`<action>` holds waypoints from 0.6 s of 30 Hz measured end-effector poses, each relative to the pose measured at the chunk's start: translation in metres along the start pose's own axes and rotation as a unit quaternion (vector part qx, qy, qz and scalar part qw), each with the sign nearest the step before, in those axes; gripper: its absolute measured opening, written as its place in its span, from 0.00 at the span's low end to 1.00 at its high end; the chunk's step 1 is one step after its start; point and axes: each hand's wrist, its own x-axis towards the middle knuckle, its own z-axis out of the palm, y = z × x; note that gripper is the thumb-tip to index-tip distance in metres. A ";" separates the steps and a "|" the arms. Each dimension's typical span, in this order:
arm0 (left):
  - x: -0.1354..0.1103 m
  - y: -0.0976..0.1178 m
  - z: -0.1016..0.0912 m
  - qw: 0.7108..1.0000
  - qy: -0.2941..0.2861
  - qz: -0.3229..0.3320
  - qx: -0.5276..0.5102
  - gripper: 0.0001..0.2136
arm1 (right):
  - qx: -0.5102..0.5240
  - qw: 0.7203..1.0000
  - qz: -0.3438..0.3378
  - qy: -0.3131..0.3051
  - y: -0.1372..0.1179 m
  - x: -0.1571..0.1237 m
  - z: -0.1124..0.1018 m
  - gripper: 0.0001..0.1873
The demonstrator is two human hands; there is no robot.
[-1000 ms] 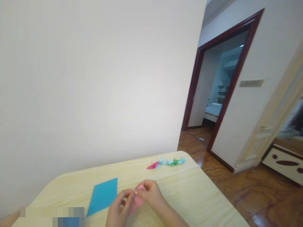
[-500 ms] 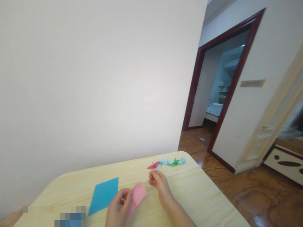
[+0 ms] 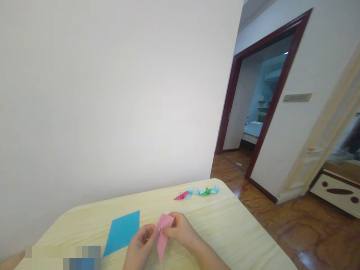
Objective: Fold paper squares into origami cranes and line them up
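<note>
A folded pink paper is held just above the light wooden table, near its front edge. My left hand pinches the paper's left side with thumb and fingers closed. My right hand grips the paper's upper right edge, fingers curled round it. A flat blue paper square lies on the table just left of my hands.
A row of several small folded paper cranes, pink, light blue and green, sits near the table's far edge by the white wall. To the right is an open doorway with a dark red frame, and a polished brown floor.
My right hand, which had let go and lifted toward the cranes half a second ago, has come back and taken hold of the pink paper again. The paper now points downward.
</note>
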 end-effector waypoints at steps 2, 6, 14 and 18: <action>0.000 0.002 0.000 1.000 0.009 -0.003 -0.004 0.17 | 0.025 1.000 -0.003 -0.014 0.000 0.000 0.001 0.12; -0.002 0.007 0.001 1.000 0.012 -0.014 -0.019 0.17 | 0.047 0.999 -0.001 -0.025 -0.001 -0.001 0.004 0.15; -0.003 -0.002 -0.001 0.993 0.067 -0.075 -0.058 0.18 | 0.062 0.996 0.040 -0.051 0.004 0.005 -0.005 0.26; -0.005 -0.007 0.000 0.987 0.082 -0.101 -0.099 0.17 | 0.009 0.999 0.034 -0.012 0.011 0.010 -0.004 0.24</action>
